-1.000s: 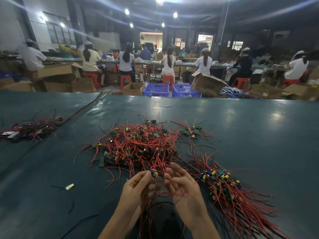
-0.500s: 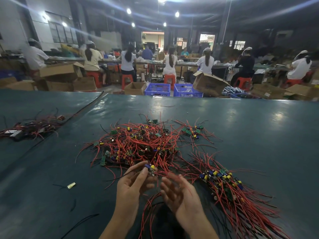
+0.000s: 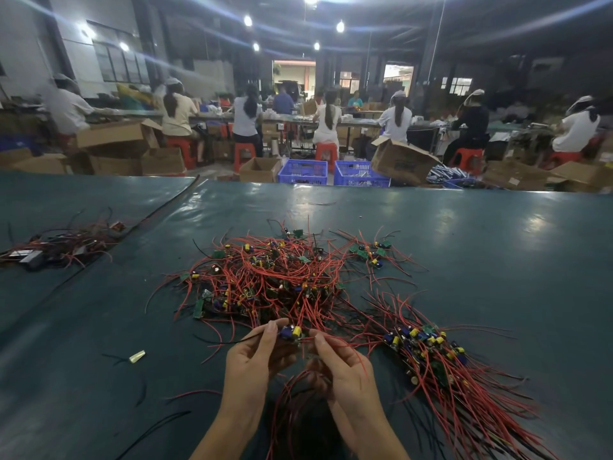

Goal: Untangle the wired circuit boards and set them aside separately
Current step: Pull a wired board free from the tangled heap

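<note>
A tangled heap of small circuit boards with red wires (image 3: 265, 280) lies in the middle of the green table. To its right a sorted row of boards (image 3: 428, 346) lies with its red wires trailing toward me. My left hand (image 3: 255, 356) pinches one small board with a blue and a yellow part (image 3: 292, 333) at the heap's near edge. My right hand (image 3: 341, 366) is beside it, fingers curled around that board's red wires, which hang down between my wrists.
A few boards (image 3: 368, 252) lie apart at the heap's far right. Another dark bundle of wires (image 3: 56, 244) sits at the far left. A pale tube scrap (image 3: 137, 356) and loose black wires lie on the green table (image 3: 497, 260). Beyond its far edge are boxes, blue crates and seated workers.
My left hand lifted the board out of the heap's edge and moved it slightly forward. My right hand closed in on its red wires again after drawing back.
</note>
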`<state>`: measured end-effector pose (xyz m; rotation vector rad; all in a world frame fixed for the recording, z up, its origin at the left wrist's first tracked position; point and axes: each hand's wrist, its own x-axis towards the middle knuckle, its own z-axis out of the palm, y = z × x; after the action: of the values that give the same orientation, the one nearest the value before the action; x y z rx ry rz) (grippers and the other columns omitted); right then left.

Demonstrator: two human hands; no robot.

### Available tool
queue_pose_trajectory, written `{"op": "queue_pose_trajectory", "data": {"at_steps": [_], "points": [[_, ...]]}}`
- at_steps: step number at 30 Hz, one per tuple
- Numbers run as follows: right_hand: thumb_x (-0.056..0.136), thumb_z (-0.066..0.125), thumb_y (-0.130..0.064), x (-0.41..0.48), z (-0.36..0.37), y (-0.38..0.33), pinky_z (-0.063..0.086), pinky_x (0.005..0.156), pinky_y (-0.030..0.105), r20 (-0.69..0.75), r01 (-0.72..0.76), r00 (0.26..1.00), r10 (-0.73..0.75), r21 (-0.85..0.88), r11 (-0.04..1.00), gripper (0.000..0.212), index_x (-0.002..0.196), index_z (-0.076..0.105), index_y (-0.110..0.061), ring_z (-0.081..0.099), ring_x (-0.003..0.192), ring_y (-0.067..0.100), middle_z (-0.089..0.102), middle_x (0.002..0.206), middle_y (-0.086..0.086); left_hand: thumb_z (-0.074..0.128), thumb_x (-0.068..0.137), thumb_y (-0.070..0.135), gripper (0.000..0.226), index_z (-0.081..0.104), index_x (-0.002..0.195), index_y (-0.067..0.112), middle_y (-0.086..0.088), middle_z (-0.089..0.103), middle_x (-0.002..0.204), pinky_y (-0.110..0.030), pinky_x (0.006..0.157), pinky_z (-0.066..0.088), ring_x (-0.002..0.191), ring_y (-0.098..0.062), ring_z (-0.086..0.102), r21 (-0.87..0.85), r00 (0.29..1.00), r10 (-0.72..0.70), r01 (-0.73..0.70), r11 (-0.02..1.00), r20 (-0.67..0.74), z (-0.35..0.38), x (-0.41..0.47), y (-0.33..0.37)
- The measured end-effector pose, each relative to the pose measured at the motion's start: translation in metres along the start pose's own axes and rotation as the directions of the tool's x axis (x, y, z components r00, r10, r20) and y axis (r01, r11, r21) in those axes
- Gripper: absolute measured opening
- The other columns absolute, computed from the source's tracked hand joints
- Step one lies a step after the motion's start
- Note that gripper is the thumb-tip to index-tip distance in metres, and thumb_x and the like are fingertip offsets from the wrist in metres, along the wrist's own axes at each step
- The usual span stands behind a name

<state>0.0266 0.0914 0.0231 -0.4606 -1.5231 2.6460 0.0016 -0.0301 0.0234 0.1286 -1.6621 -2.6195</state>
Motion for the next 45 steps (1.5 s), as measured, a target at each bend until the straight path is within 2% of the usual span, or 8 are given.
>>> {"op": "queue_pose_trajectory", "data": {"at_steps": [11, 14, 24, 29, 32, 36, 41, 45], "points": [[0.084, 0.072, -0.016, 0.001, 0.001, 0.006, 0.054, 0.073, 0.042, -0.052, 0.116, 0.991, -0.12, -0.082, 0.99, 0.009, 0.08, 0.08, -0.013, 0.065, 0.076, 0.031, 0.071, 0.084, 0.026, 0.066, 0.076, 0.02, 0.018, 0.076, 0.083, 0.006, -0.014, 0.075, 0.081, -0.022, 0.057, 0.056, 0.071, -0.02, 0.072, 0.061, 0.998, -0.002, -0.001, 0.998, 0.056, 0.003, -0.002, -0.001], [0.087, 0.071, -0.019, 0.002, -0.003, 0.002, 0.057, 0.057, 0.032, -0.135, 0.197, 0.966, -0.219, -0.161, 0.967, 0.015, 0.075, 0.079, -0.017, 0.068, 0.065, 0.019, 0.074, 0.074, 0.012, 0.063, 0.085, 0.01, 0.017, 0.072, 0.095, 0.0, -0.013, 0.075, 0.083, -0.022, 0.057, 0.056, 0.072, -0.018, 0.072, 0.117, 0.997, -0.008, -0.001, 0.993, 0.077, 0.001, -0.001, -0.004], [0.098, 0.054, -0.001, 0.091, 0.001, -0.128, 0.058, 0.057, 0.022, -0.333, 0.326, 0.918, -0.214, 0.33, 0.886, 0.009, 0.089, 0.056, 0.001, 0.069, 0.069, 0.015, 0.065, 0.092, 0.014, 0.052, 0.096, 0.011, 0.02, 0.066, 0.105, 0.0, -0.021, 0.072, 0.086, -0.025, 0.057, 0.057, 0.066, -0.022, 0.068, 0.023, 0.984, -0.158, 0.156, 0.987, 0.081, -0.003, 0.0, -0.001], [0.097, 0.048, 0.005, 0.11, -0.014, -0.105, 0.051, 0.051, 0.018, -0.271, 0.159, 0.95, -0.156, -0.01, 0.987, 0.027, 0.122, 0.051, 0.014, 0.061, 0.072, 0.019, 0.059, 0.091, 0.011, 0.05, 0.098, 0.01, 0.02, 0.067, 0.101, -0.001, -0.016, 0.073, 0.08, -0.023, 0.055, 0.055, 0.064, -0.018, 0.067, 0.093, 0.988, -0.148, 0.143, 0.985, 0.045, -0.006, 0.004, -0.003], [0.096, 0.056, -0.001, 0.098, -0.015, -0.065, 0.054, 0.067, 0.024, -0.264, 0.097, 0.948, -0.177, -0.289, 0.952, 0.014, 0.104, 0.064, -0.008, 0.066, 0.087, 0.021, 0.067, 0.096, 0.008, 0.05, 0.098, 0.01, 0.019, 0.068, 0.099, 0.002, -0.014, 0.074, 0.08, -0.024, 0.056, 0.054, 0.065, -0.017, 0.068, 0.14, 0.991, -0.128, 0.121, 0.983, 0.037, -0.006, 0.004, -0.006], [0.096, 0.057, -0.007, 0.084, -0.004, -0.032, 0.051, 0.073, 0.027, -0.11, 0.135, 0.962, -0.25, -0.602, 0.787, 0.019, 0.112, 0.069, -0.005, 0.064, 0.085, 0.016, 0.069, 0.092, 0.003, 0.052, 0.097, 0.008, 0.018, 0.07, 0.094, 0.007, -0.008, 0.074, 0.079, -0.025, 0.059, 0.055, 0.069, -0.017, 0.068, 0.274, 0.999, -0.038, 0.032, 0.961, 0.016, -0.011, 0.005, -0.009], [0.093, 0.061, -0.029, 0.07, 0.008, -0.019, 0.047, 0.093, 0.036, 0.158, 0.304, 0.826, -0.541, -0.933, 0.192, 0.026, 0.115, 0.071, -0.019, 0.06, 0.104, 0.019, 0.069, 0.11, -0.002, 0.06, 0.092, 0.015, 0.015, 0.069, 0.092, 0.027, 0.008, 0.068, 0.097, -0.03, 0.081, 0.054, 0.089, -0.008, 0.063, 0.713, 0.962, 0.267, -0.225, 0.664, 0.054, -0.023, 0.012, -0.012], [0.094, 0.053, -0.054, 0.079, 0.022, -0.017, 0.038, 0.1, 0.038, 0.157, 0.154, 0.93, -0.334, -0.987, -0.034, 0.046, 0.127, 0.064, -0.025, 0.056, 0.117, 0.02, 0.063, 0.123, -0.004, 0.06, 0.092, 0.021, 0.021, 0.068, 0.111, 0.023, 0.003, 0.051, 0.133, -0.04, 0.104, 0.042, 0.123, -0.016, 0.048, 0.81, 0.974, 0.2, -0.201, 0.552, 0.105, -0.025, 0.015, -0.015]]}}
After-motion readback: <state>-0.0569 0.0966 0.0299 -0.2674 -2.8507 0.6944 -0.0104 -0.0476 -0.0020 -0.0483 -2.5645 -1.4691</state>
